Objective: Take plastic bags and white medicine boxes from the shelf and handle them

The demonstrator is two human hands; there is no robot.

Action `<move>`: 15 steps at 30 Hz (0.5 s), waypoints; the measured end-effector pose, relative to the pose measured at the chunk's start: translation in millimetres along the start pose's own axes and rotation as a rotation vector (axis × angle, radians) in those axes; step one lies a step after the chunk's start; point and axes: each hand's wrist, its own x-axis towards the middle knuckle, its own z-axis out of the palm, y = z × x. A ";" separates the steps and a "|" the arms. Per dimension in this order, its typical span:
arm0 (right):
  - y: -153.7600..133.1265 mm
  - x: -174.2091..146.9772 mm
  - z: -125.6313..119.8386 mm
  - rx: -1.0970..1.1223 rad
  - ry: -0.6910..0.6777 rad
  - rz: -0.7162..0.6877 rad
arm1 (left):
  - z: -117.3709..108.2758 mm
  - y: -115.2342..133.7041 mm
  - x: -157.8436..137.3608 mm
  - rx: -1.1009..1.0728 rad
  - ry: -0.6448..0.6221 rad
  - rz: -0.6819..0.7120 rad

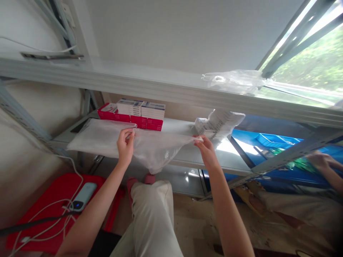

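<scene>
A clear plastic bag [158, 148] is stretched between my two hands, its lower part hanging over the shelf's front edge. My left hand [125, 144] pinches one top corner. With fingers closed, my right hand [205, 148] grips the twisted opposite corner. Left of my left hand lies a flat stack of similar clear plastic bags [98, 139] on the shelf [177, 125]. Behind the bag stand red-and-white boxes [140, 114], piled in rows. Beyond my right hand is a crumpled clear bag with white printed contents [217, 123].
Another clear bag [235, 78] lies on the upper shelf [134, 78]. At lower left, a red stool [34, 210] carries a power bank [84, 196] and tangled white cables. On the right, another person's hand [318, 159] is over blue bins [278, 141] with green material.
</scene>
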 end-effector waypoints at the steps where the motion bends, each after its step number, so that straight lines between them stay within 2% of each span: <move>1: 0.4 5.0 -1.8 0.000 0.017 -0.008 | 1.8 0.8 2.1 -0.020 -0.004 -0.006; 5: 8.5 31.3 -10.8 0.064 0.102 0.047 | 13.0 -4.6 13.9 -0.084 -0.001 -0.007; 9: 30.7 41.4 -11.3 0.107 0.124 0.136 | 38.1 -24.2 28.5 -0.136 0.013 -0.070; 12: 55.8 19.8 -1.7 0.041 0.176 0.194 | 61.4 -42.9 37.4 -0.139 0.048 -0.196; 15: 81.7 -13.7 15.5 -0.069 0.011 0.172 | 79.9 -59.6 41.4 -0.101 0.054 -0.326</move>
